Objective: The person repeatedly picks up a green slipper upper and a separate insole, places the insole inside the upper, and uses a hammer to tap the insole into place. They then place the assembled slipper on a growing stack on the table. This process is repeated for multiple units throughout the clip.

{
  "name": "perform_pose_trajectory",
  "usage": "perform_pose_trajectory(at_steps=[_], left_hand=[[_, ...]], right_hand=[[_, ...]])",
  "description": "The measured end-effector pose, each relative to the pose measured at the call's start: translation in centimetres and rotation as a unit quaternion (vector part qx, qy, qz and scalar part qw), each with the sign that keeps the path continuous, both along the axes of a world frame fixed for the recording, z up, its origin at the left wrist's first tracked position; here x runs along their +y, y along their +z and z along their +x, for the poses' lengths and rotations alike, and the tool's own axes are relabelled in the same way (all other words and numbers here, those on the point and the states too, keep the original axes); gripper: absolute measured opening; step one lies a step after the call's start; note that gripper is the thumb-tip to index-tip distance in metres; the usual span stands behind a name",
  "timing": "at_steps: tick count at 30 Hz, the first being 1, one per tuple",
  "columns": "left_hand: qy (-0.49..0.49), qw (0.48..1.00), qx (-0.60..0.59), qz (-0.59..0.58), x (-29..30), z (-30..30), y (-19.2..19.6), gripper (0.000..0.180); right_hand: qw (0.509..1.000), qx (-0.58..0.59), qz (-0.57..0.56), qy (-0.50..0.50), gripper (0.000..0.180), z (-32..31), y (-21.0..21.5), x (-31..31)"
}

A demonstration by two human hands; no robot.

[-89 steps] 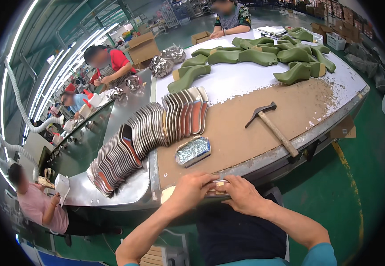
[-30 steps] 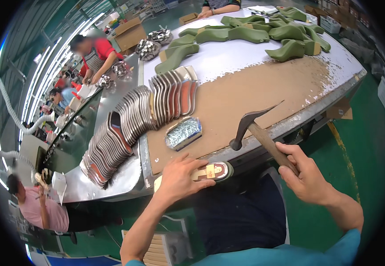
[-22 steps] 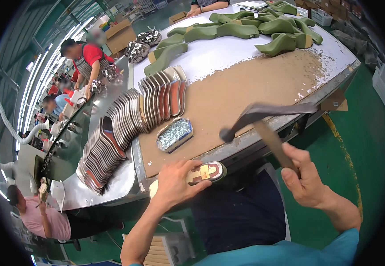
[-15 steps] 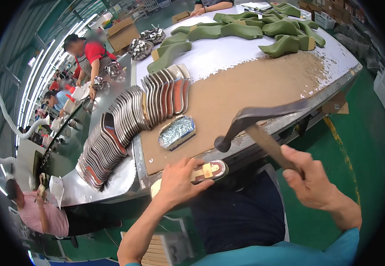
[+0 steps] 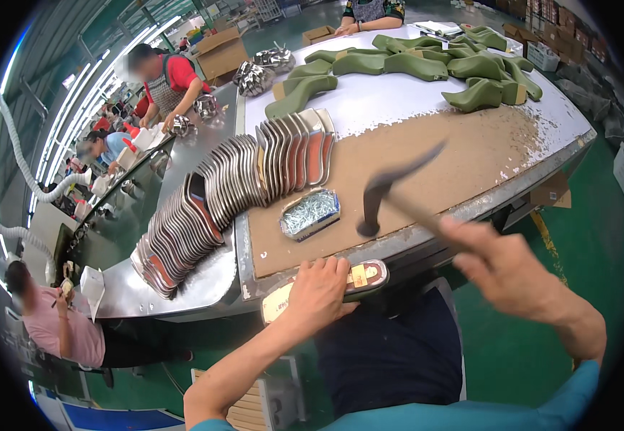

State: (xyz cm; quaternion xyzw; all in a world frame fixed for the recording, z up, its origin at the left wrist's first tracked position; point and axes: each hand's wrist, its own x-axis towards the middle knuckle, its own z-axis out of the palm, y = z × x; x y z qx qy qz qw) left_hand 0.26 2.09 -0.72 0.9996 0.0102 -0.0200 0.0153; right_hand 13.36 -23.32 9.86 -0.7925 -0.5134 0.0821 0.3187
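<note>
Green last (image 5: pixel 375 285) pinned by the left hand (image 5: pixel 319 291), hammer (image 5: pixel 375 195) raised off its free end

Seen from the head camera, the last lay just at the near edge of the table (image 5: pixel 427 172), its pale insole (image 5: pixel 277 304) uppermost. Its long axis ran from lower left to upper right, roughly along that edge. What bore it from below was hidden.

The left hand was the nearer one: it lay across the middle, fingers over the far side and thumb toward the body, pinching the sides and leaving the rounded right end bare. The right hand (image 5: pixel 509 269) was well apart, to the right of that end, its fingers wrapped around the hammer's handle and blurred.

From the right hand the handle slanted up and left. The blunt face pointed down toward the body, near the bare end and apart from it in the view; the thin claw pointed away. Blur made the true height hard to judge. A box of metal pins (image 5: pixel 310 214) sat beyond the left hand, beside the curved plates (image 5: pixel 236 172).
</note>
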Motion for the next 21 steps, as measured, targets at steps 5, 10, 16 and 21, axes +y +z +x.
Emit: perform_pose_trajectory(at_steps=[5,10,16,21], left_hand=[[-0.011,1.000,-0.020,-0.008,-0.1,-0.1,-0.7,0.059],[-0.003,1.000,-0.002,-0.013,-0.4,-0.1,-0.8,0.058],[-0.007,0.999,-0.042,-0.016,-0.2,0.0,-0.8,0.057],[-0.001,0.999,-0.047,-0.007,-0.2,-0.2,-1.1,0.057]], right_hand=[[0.942,0.024,0.334,-0.001,0.050,-0.6,-1.8,-1.3],[0.971,0.173,-0.166,-0.011,0.051,-1.8,-2.5,-0.1],[0.968,0.017,0.247,-0.044,0.049,-1.4,-5.0,-2.2],[0.974,0.042,0.213,-0.059,0.050,-2.3,-7.8,-3.4]])
